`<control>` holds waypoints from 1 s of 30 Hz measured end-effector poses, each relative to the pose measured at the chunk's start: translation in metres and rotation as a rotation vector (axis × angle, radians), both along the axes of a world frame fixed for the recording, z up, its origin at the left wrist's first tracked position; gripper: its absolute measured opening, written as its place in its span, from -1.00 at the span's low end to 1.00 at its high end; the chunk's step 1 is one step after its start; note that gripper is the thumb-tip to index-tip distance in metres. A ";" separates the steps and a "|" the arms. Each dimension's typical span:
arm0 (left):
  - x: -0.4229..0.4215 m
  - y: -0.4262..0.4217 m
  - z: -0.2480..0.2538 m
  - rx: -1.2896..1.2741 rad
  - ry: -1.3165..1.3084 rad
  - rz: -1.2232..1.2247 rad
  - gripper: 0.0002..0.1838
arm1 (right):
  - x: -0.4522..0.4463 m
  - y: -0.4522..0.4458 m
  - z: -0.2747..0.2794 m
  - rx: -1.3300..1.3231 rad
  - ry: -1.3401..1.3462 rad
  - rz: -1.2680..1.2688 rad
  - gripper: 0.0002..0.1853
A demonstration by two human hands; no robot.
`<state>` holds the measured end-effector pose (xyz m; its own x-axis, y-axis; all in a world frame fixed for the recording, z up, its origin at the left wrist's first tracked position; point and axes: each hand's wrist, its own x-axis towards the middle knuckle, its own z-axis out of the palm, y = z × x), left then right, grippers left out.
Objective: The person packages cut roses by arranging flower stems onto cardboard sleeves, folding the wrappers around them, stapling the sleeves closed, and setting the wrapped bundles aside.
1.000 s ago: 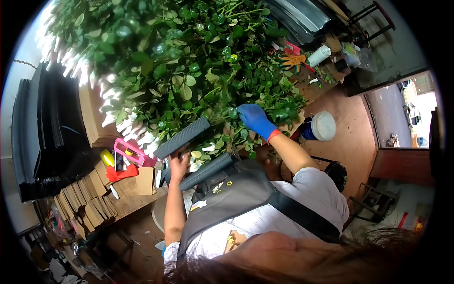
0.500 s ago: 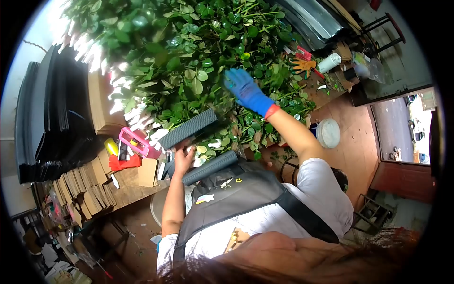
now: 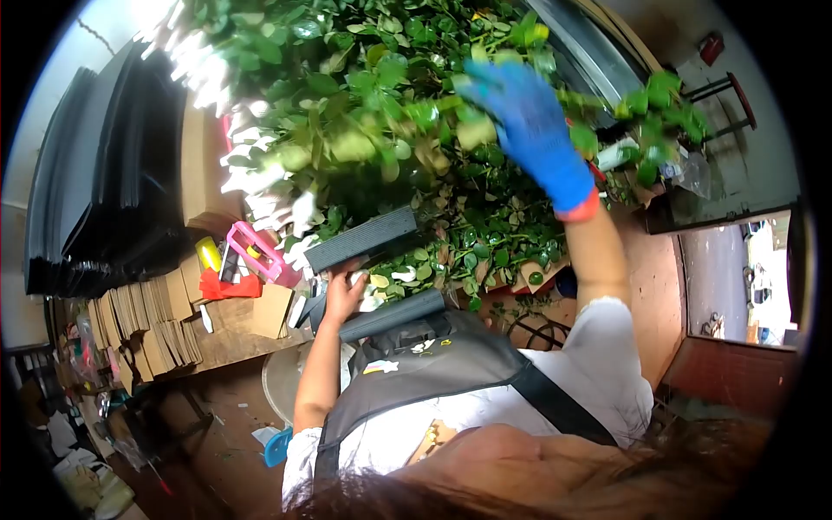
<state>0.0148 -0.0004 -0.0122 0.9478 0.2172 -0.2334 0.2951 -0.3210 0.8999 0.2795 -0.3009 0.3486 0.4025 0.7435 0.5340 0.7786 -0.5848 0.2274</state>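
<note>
My right hand (image 3: 533, 126), in a blue glove with a red cuff, is raised over the pile of cut leafy stems (image 3: 494, 230). It is closed around a leafy stem (image 3: 654, 113), whose leaves stick out on both sides, blurred by motion. My bare left hand (image 3: 345, 296) is low at the front edge of the pile. Its fingers hold the near edge of a dark ribbed board (image 3: 364, 238); the fingertips are partly hidden beneath it. A second dark ribbed piece (image 3: 394, 314) lies against my apron, just below that hand.
White-wrapped tips (image 3: 251, 160) line the pile's left side. Leftward stand stacked black sheets (image 3: 130, 147), cardboard pieces (image 3: 152, 334), a pink holder (image 3: 258, 253) and a yellow object (image 3: 208, 254). A metallic sheet (image 3: 589, 65) lies at the back right. A doorway (image 3: 728, 277) opens at right.
My right hand has risen from among the leaves and moved right, lifting a leafy stem. My left hand stays by the ribbed board. The view has shifted slightly.
</note>
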 end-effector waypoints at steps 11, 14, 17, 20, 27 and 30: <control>0.000 -0.001 0.003 0.012 -0.043 0.012 -0.55 | 0.030 0.077 -0.093 -0.173 0.400 -0.089 -0.56; -0.001 0.000 0.003 0.033 0.010 -0.001 -0.55 | -0.009 0.057 -0.144 -0.572 0.765 -0.236 -0.71; 0.001 0.001 -0.003 -0.016 -0.015 0.011 -0.56 | -0.017 0.038 -0.266 -0.507 0.370 -0.288 -0.76; 0.002 0.003 -0.016 -0.061 -0.060 0.015 -0.57 | -0.019 0.024 -0.226 -0.307 0.668 -0.295 -0.77; 0.001 -0.002 0.010 0.039 -0.131 -0.005 -0.57 | -0.024 -0.029 -0.102 0.390 0.287 -0.053 -0.71; -0.001 0.000 0.006 -0.003 -0.108 -0.038 -0.52 | -0.060 -0.041 -0.075 0.311 0.313 -0.004 -0.72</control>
<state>0.0143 -0.0004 -0.0066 0.9751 0.1802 -0.1296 0.1836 -0.3272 0.9269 0.2199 -0.3422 0.2737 0.5830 0.5646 0.5843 0.7794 -0.5916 -0.2060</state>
